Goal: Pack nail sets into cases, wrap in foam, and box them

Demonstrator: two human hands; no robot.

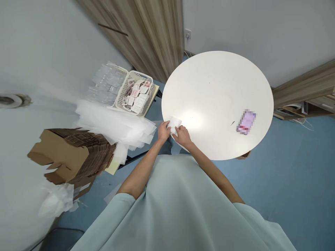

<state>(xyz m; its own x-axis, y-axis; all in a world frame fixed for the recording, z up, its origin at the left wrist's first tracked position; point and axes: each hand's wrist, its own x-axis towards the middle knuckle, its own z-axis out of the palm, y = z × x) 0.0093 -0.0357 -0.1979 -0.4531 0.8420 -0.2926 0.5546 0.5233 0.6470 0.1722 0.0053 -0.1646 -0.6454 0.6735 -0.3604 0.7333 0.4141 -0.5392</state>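
Observation:
My left hand [163, 131] and my right hand [182, 136] meet at the near left edge of a round white table [217, 90]. Both hold a small white translucent packet [174, 123] that rests on the tabletop between them. My fingers curl around its lower edge. A pale green garment covers my body below the hands.
A white plastic basket [136, 93] of small packets stands to the left, beside clear bags [106, 83]. A heap of white foam sheets [115, 125] and a stack of flattened cardboard boxes [75, 153] lie lower left. A blurred purple item [246, 122] lies on the table's right side.

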